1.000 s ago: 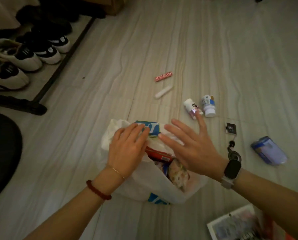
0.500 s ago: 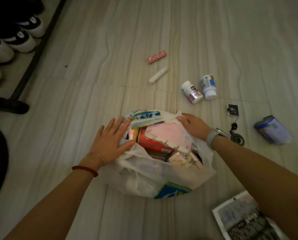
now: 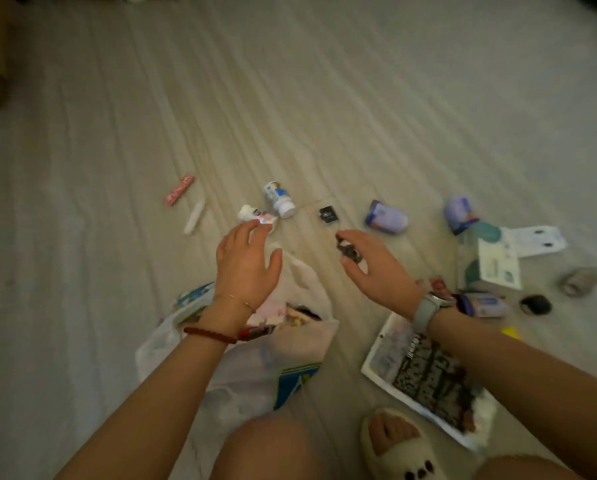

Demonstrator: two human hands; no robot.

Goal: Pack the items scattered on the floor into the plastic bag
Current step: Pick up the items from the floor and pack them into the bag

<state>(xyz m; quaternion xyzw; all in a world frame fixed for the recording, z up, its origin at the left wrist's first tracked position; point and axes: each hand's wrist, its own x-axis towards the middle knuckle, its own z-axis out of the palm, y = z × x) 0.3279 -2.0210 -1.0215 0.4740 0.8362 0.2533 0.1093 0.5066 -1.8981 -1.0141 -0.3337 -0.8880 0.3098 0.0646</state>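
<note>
Translucent white plastic bag (image 3: 255, 368) lies open on the near floor, mouth upward to receive items. Left hand (image 3: 245, 268) reaches with spread fingers to the small pink-banded white bottle (image 3: 255, 216); right hand (image 3: 369, 268) pinches a dark keyring (image 3: 349, 249).

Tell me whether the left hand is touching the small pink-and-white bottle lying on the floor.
Cannot tell. In the head view the left hand's fingertips overlap the small bottle, but blur hides whether they rest on it or hover above.
</note>
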